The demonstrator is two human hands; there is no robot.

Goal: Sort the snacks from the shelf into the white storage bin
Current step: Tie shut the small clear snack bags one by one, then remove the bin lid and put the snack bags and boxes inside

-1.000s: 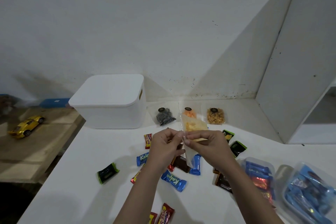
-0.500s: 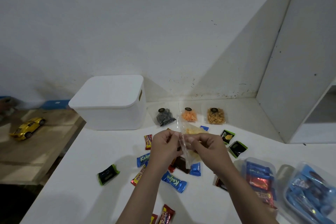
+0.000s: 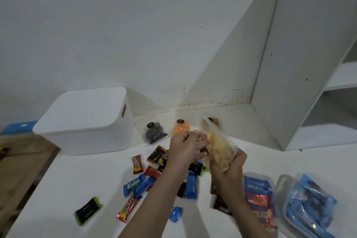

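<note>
A clear bag of yellow snacks (image 3: 219,147) is held up above the white table. My right hand (image 3: 231,164) grips it from below and my left hand (image 3: 185,147) pinches its left edge. The white storage bin (image 3: 87,121) stands at the back left with its lid on. Several wrapped candy bars lie under my arms, among them a blue Kalpa bar (image 3: 134,184), a red bar (image 3: 136,164) and a black and green packet (image 3: 87,209). Three small clear bags sit by the wall: dark (image 3: 154,134), orange (image 3: 180,128) and brown (image 3: 213,120), the last partly hidden.
Two clear tubs of blue and red snacks (image 3: 258,193) (image 3: 309,205) sit at the right. A white shelf unit (image 3: 328,92) rises at the far right. The table's left edge drops to a wooden floor (image 3: 19,164).
My hands have turned the clear snack bag, and it now sits in my right hand, tilted up to the right. The view has shifted rightward.
</note>
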